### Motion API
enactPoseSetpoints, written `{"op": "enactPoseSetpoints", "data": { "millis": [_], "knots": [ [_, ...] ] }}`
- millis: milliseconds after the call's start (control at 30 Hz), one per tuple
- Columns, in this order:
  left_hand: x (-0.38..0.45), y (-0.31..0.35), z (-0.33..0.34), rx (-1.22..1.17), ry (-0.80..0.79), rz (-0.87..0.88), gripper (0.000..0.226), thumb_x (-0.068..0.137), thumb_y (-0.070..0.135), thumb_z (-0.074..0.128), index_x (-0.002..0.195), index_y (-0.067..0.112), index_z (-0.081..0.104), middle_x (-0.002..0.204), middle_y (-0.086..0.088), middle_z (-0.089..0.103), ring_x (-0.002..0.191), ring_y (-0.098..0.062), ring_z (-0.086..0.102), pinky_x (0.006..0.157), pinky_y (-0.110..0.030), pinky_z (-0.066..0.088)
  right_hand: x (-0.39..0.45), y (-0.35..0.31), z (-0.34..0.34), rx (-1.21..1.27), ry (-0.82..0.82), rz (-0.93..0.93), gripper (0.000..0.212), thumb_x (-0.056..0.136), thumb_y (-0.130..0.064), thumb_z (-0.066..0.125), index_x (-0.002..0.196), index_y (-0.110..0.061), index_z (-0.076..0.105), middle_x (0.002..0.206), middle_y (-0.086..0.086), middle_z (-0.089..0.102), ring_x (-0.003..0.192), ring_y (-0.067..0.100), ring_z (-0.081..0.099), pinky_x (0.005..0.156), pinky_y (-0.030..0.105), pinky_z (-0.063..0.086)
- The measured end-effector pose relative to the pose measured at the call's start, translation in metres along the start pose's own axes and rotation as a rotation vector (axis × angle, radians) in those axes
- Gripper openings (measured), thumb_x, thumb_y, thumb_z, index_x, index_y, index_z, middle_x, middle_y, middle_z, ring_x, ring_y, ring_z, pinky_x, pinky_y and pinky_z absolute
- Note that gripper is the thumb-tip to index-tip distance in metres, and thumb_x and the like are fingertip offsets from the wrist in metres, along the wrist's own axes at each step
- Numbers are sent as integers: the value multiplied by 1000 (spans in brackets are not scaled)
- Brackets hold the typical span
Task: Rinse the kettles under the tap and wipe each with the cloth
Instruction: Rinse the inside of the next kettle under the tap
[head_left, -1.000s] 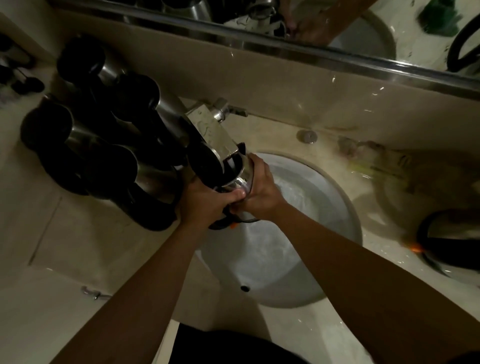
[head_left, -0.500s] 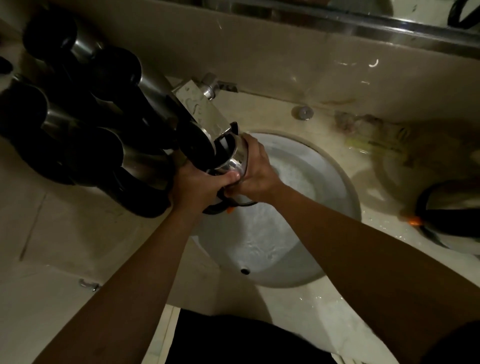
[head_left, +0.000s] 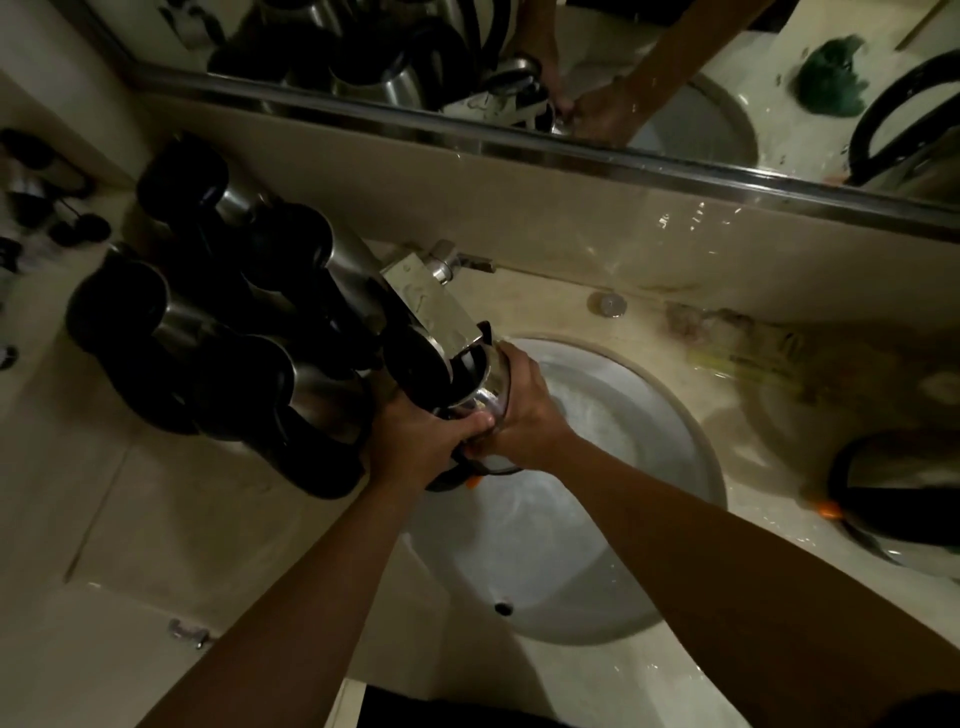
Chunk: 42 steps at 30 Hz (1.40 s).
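Head view, kettle in hand: a steel kettle (head_left: 480, 395) with black trim is held tilted over the sink basin (head_left: 670, 415), its open mouth up against the tap spout (head_left: 434, 312).
Head view, left hand: the left hand (head_left: 415, 447) grips the kettle's lower part, on the handle side as far as I can tell, fingers (head_left: 475, 423) curled round it.
Head view, right hand: the right hand (head_left: 524, 415) wraps the steel body from the sink side, fingers clenched on the wall, thumb hidden.
Head view, water: the basin looks wet and rippled; whether the tap is running cannot be told in the dim light.
Head view, waiting kettles: a cluster of dark-lidded steel kettles (head_left: 234, 338) stands on the desk (head_left: 156, 519) just left of the tap, very near the left wrist.
Head view, other kettle: one more kettle (head_left: 904, 504) sits on the desk right of the basin, with an orange tab showing.
Head view, cloth: a green bundle (head_left: 831, 78) shows only in the mirror (head_left: 571, 62); it may be the cloth, though it is too blurred to say.
Step in hand: probably the rinse, with the wipe not yet begun.
Doing it well: keep the mouth under the spout, both hands firm on the slick steel, swirl the water round, then tip it out into the basin.
Watch for: the left elbow knocking the crowded kettles, and water reaching the electrical base.
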<state>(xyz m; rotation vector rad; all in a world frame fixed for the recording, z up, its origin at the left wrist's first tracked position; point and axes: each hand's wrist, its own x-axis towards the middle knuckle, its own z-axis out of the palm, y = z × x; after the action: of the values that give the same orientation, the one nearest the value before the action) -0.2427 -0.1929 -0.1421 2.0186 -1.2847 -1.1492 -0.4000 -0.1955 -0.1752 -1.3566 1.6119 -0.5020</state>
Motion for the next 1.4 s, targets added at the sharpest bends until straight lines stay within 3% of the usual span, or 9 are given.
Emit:
{"op": "enactPoseSetpoints", "data": {
  "millis": [133,433,700,867,1100,1267,1400],
  "knots": [
    [-1,0,0,1,-12,-17,78,54,36,99,124,22,67,114,9,70,105,-8,62,85,-24,48,0,0,-1,-13,3,-6,137,45,-35,100,158,-30,23,153,0,37,141,22,41,113,49,49],
    [-3,4,-4,-12,-14,27,78,58,33,98,127,23,65,104,18,60,102,-2,55,74,-11,39,1,1,1,-1,17,-31,135,39,-46,95,155,-31,28,150,-1,41,138,22,44,110,49,51],
    [-3,0,-3,47,12,32,78,55,40,98,124,23,66,113,10,70,111,-13,65,84,-25,49,1,1,2,-7,8,-35,136,43,-35,101,157,-29,27,152,0,39,140,23,42,114,50,48],
    [-2,6,-1,61,2,13,77,56,41,97,124,23,67,111,13,66,107,-7,60,80,-16,44,3,1,-4,-3,2,-23,136,47,-34,101,158,-28,23,155,0,35,142,24,39,115,51,46],
    [-8,6,0,77,18,4,78,57,39,98,126,21,67,116,7,69,105,-7,59,83,-22,43,-2,0,-4,-11,-2,-14,136,46,-38,99,158,-29,22,156,1,35,144,26,39,115,53,46],
    [-8,8,-2,68,6,-14,79,56,38,98,127,22,66,118,7,71,111,-12,64,69,-7,37,-1,-3,-3,-13,-6,-1,138,44,-38,99,158,-31,22,157,1,36,145,26,39,114,53,47],
    [-7,8,-2,61,-1,-11,78,56,38,98,126,21,66,118,8,70,110,-10,63,72,-10,39,0,-3,-3,-7,-4,3,139,42,-41,97,158,-31,22,157,2,35,145,27,39,115,54,46]
  ]
}}
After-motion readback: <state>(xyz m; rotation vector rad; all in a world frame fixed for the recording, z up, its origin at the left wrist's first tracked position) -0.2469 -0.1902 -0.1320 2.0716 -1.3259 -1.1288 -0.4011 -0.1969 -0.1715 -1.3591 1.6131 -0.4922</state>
